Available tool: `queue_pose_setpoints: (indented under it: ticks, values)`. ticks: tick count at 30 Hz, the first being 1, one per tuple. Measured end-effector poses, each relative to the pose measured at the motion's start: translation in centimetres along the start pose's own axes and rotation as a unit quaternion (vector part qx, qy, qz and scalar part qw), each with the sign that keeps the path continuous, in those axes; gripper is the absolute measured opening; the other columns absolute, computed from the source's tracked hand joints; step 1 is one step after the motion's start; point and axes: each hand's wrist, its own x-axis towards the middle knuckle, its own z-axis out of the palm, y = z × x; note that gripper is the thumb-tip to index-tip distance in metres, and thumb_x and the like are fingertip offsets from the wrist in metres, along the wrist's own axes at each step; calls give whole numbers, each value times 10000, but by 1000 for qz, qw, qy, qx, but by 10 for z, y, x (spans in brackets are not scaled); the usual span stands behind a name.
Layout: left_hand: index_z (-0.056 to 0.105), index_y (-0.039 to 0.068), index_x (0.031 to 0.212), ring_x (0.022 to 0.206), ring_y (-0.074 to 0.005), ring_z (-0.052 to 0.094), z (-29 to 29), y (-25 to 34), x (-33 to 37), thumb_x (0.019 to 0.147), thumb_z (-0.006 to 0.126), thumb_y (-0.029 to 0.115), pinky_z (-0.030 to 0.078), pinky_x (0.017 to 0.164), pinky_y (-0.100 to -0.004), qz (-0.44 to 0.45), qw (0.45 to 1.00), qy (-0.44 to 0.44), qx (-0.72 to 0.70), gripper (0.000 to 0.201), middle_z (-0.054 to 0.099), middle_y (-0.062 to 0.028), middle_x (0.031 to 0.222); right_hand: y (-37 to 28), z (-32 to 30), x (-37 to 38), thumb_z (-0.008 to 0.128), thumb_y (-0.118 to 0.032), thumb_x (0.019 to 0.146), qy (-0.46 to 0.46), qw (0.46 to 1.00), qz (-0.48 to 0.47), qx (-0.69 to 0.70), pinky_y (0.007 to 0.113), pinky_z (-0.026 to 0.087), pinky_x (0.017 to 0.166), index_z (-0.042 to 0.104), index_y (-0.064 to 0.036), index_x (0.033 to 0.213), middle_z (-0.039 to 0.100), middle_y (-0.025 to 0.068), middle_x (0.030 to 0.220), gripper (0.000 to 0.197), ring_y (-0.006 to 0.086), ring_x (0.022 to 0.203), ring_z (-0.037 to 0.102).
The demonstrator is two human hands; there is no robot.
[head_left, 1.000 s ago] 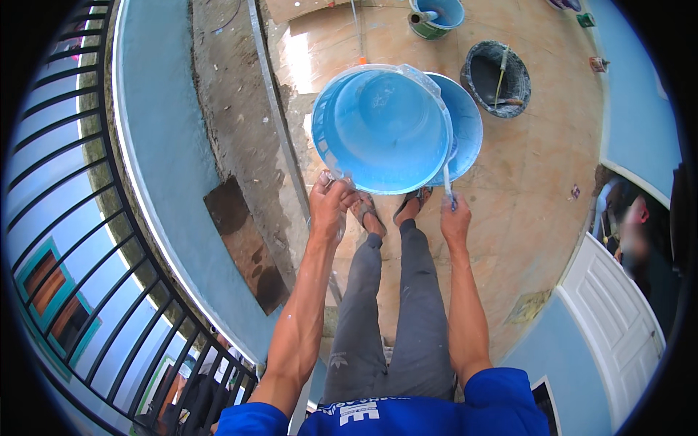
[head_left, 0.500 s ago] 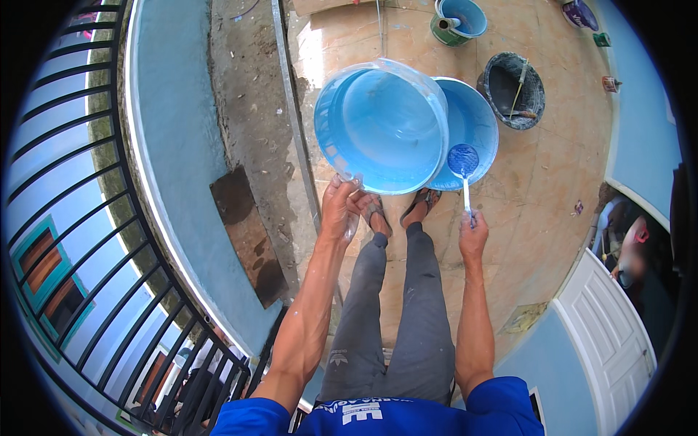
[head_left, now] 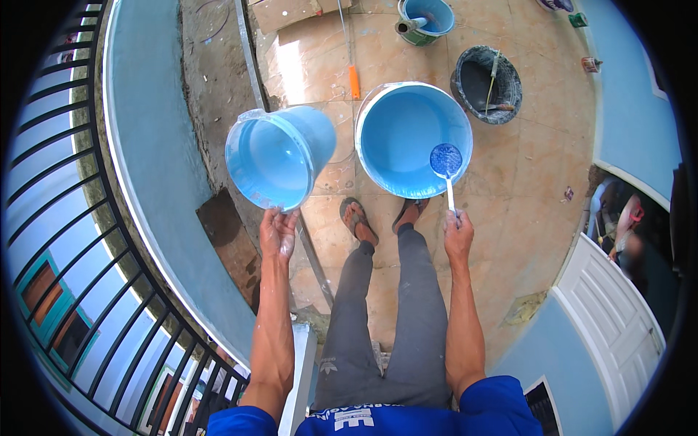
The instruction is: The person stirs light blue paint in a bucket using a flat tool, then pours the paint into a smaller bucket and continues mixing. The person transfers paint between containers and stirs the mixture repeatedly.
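A pale blue bucket (head_left: 320, 138) hangs tilted at the left, its open mouth toward me and a light blue coating inside. My left hand (head_left: 278, 234) is closed on its lower rim. At the middle, a larger round tub (head_left: 389, 149) stands on the tiles beyond my feet, light blue inside. A blue round-headed dipper (head_left: 446, 158) with a white handle is over the tub's near right side. Its handle end is gripped in my right hand (head_left: 457, 234). The bucket and the tub are apart.
A dark grey bucket (head_left: 467, 73) holding brushes or sticks stands right of the tub. Behind it is a green bucket (head_left: 418, 36) with a roller-like piece. An orange handle (head_left: 354, 83) lies beyond the tub. Black railing (head_left: 98, 171) runs along the left; a white door (head_left: 611, 312) is at right.
My left hand has moved the bucket left, away from over the tub, so the tub's opening now shows whole. The dipper stays over the tub. The view has shifted slightly.
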Motion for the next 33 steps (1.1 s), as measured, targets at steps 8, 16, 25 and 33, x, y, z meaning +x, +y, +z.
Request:
queue_pose_setpoints:
  ticks: [8,16,25,33]
  values:
    - [528,-50,1168,1083,-362,679,3,-58,151,866,614,75,582,1020,-500,9,998,65,14,338,627,-198,1173,-37,6,36,588,-120,1031,-105,985,50,131,209,369,517,595,-18,1105,547,-22,707,126,28,598,463]
    - [439,-87,1287,1141,-406,656,21,-131,267,871,593,60,579,1043,-480,5,997,62,-49,468,575,-266,1255,-39,-14,104,686,-158,959,-190,974,-63,-102,325,473,617,614,23,1015,628,71,736,203,109,680,568]
    - [362,-75,1416,1253,-423,584,26,-164,283,975,608,170,565,1049,-505,-44,990,124,-55,562,428,-311,1440,-60,-5,123,716,-250,935,-204,970,-43,-122,453,534,721,627,-4,1050,708,246,897,286,430,840,700]
    - [494,-57,1415,1181,-381,634,18,-83,227,958,676,328,538,966,-439,71,814,289,499,624,590,-260,1359,-90,1,111,660,-261,963,-238,963,-15,-127,545,501,668,593,-24,1044,678,252,803,260,478,788,673]
